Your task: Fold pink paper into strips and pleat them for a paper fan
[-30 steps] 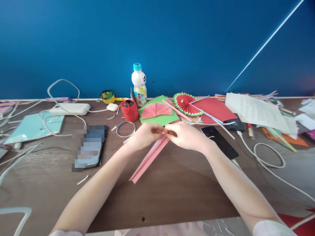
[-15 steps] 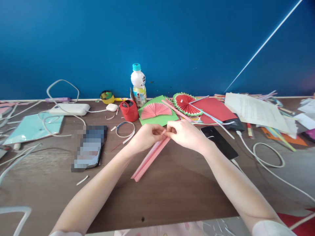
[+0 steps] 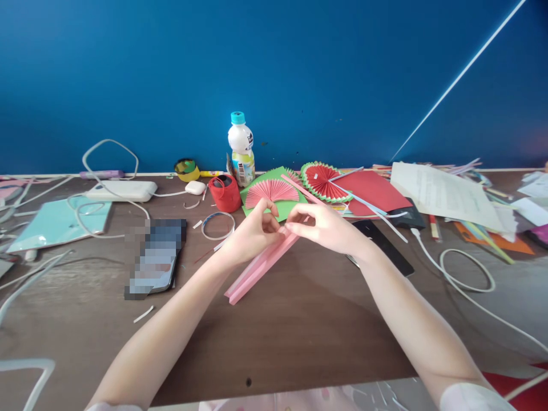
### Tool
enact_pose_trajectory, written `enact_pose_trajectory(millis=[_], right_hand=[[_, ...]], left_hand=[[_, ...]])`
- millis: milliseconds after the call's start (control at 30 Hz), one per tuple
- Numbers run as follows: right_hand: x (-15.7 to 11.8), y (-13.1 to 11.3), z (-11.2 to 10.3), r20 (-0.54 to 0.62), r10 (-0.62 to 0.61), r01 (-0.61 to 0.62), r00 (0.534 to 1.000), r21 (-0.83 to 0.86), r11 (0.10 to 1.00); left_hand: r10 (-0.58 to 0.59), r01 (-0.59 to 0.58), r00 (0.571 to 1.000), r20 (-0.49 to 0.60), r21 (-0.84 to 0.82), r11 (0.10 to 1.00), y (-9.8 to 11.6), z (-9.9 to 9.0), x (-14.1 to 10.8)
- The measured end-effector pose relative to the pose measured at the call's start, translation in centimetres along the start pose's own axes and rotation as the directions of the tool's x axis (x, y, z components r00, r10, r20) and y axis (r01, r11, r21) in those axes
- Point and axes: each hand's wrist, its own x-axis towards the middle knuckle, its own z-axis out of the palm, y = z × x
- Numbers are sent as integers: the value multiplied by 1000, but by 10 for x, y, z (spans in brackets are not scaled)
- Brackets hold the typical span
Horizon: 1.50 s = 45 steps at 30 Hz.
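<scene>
A folded strip of pink paper [image 3: 261,268] slants across the middle of the desk, its near end pointing down and left. At its far end my left hand [image 3: 257,231] pinches the paper between thumb and fingers. Close beside it, my right hand [image 3: 321,227] has thumb and fingertips closed on the same end. Just beyond my hands lies a pink pleated paper fan [image 3: 272,193] on a green sheet [image 3: 280,214]. To its right rests a red pleated fan with green edges [image 3: 322,181].
A bottle [image 3: 242,148] and a red container [image 3: 225,194] stand behind my left hand. One phone [image 3: 160,254] lies left, a black phone [image 3: 387,248] right. White cables [image 3: 471,285] loop on both sides. Paper sheets [image 3: 445,194] and strips crowd the back right.
The near end of the pink paper has risen and shifted slightly left. My fingers have loosened from a tight clasp, with the knuckles lifted higher, still at the far end of the strip.
</scene>
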Motion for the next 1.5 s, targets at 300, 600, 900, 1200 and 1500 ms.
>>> enact_pose_trajectory(millis=[300,600,900,1200,1500], right_hand=[[3,7,5,100,22,-23,995,11,1000],[4,4,6,68,36,-35,997,-15,999],[8,10,9,-109,46,-39,993,63,997],[-1,-4,14,-152,-34,34,988,-4,999],[-10,-19,14,-179,-52,41,982,-68,997]], left_hand=[[29,-29,1000,-1,185,982,8,0,-5],[48,-57,998,44,246,968,7,-4,-6],[274,-100,937,-217,585,805,4,0,-3],[200,-50,955,-217,547,836,12,3,-7],[185,-41,959,-215,540,841,25,5,-14]])
